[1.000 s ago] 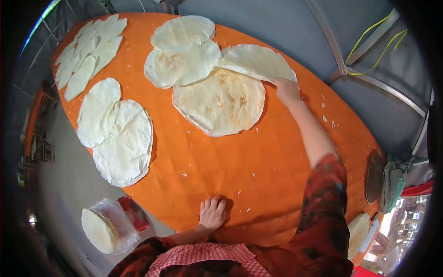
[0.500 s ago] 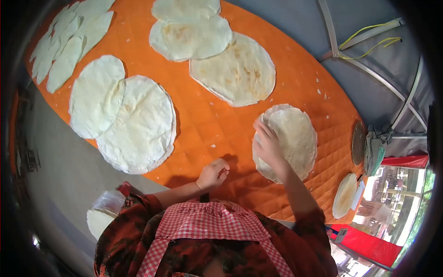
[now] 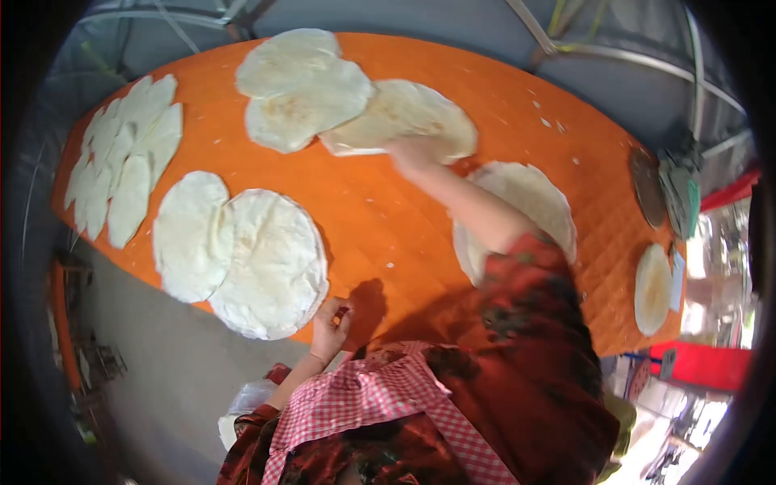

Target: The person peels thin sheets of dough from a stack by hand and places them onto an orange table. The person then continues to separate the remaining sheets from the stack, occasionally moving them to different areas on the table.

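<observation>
Flatbread [image 3: 408, 113] lies toward the far side of the orange table [image 3: 392, 230], your blurred right hand [image 3: 414, 157] at its near edge, pinching or not can't tell, left hand [image 3: 330, 330] half-curled, grip unclear, likely the grasping step, next calling for a light edge pinch.

No text, brand or number can be read. The tag [image 3: 668, 364] on the red cloth [image 3: 713, 369] by the near right corner of the desk [image 3: 404, 234] is too small and blurred.

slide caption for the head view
Right hand at the edge of a flatbread, more flatbreads spread across an orange table.
</observation>
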`<state>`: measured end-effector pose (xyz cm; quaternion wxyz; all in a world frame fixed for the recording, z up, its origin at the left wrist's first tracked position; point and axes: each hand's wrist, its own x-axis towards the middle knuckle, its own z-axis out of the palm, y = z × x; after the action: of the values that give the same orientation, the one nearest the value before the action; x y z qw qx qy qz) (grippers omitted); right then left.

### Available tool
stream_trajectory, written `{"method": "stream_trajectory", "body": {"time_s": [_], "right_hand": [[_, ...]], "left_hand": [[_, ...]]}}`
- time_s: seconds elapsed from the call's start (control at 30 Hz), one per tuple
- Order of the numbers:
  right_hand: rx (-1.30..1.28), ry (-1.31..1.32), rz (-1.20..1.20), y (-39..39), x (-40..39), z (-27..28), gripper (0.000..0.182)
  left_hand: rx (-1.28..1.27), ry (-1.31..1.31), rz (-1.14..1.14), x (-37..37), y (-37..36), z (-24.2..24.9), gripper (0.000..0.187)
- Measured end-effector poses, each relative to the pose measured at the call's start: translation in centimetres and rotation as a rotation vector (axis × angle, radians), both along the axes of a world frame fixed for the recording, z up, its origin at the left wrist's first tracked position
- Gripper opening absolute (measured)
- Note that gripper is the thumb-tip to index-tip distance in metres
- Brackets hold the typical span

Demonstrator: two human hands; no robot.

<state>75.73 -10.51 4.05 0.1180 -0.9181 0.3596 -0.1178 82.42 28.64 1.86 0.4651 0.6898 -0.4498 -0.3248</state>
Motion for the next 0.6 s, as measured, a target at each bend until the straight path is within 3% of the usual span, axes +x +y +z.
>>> {"method": "stream_trajectory", "body": {"time_s": [0.03, 0.1, 0.2, 0.27, 0.33, 0.4, 0.47, 0.5, 0.53, 0.6], "right_hand": [[-0.02, 0.122, 0.094, 1.3, -3.0, 4.8, 0.015], [-0.27, 0.1, 0.211, 3.3, -10.4, 8.8, 0.017], [-0.431, 0.157, 0.341, 7.7, -20.3, 12.7, 0.025], [-0.239, 0.419, 0.294, 10.9, -25.7, 11.8, 0.034], [0.006, 0.384, 0.162, 11.7, -25.7, 11.0, 0.038], [0.431, -0.002, 0.002, 10.3, -21.4, 8.5, 0.04], [0.949, -0.415, -0.177, 8.0, -13.1, 5.5, 0.036], [1.147, -0.554, -0.087, 6.8, -7.5, 5.1, 0.034], [1.537, -0.944, -0.351, 6.5, -2.2, 2.8, 0.031], [1.805, -1.144, -0.327, 4.2, 6.6, -6.1, 0.031]], "left_hand": [[-0.002, -0.047, 0.037, 1.6, 0.2, 0.8, 0.007], [-0.016, -0.085, 0.13, 4.6, 0.7, 1.4, 0.007], [-0.032, -0.112, 0.221, 8.3, 0.2, 2.4, 0.007], [-0.055, -0.135, 0.236, 11.0, -1.3, 2.8, 0.008], [-0.123, -0.2, 0.21, 14.3, -4.6, 2.7, 0.009], [-0.22, -0.328, 0.089, 18.5, -9.8, 2.8, 0.011], [-0.243, -0.531, 0.111, 22.6, -15.9, 1.9, 0.01], [-0.249, -0.568, 0.092, 24.8, -19.2, 1.7, 0.011], [-0.284, -0.629, 0.105, 26.9, -22.3, 0.9, 0.013], [-0.275, -0.808, 0.138, 31.1, -27.5, -0.3, 0.019]]}}
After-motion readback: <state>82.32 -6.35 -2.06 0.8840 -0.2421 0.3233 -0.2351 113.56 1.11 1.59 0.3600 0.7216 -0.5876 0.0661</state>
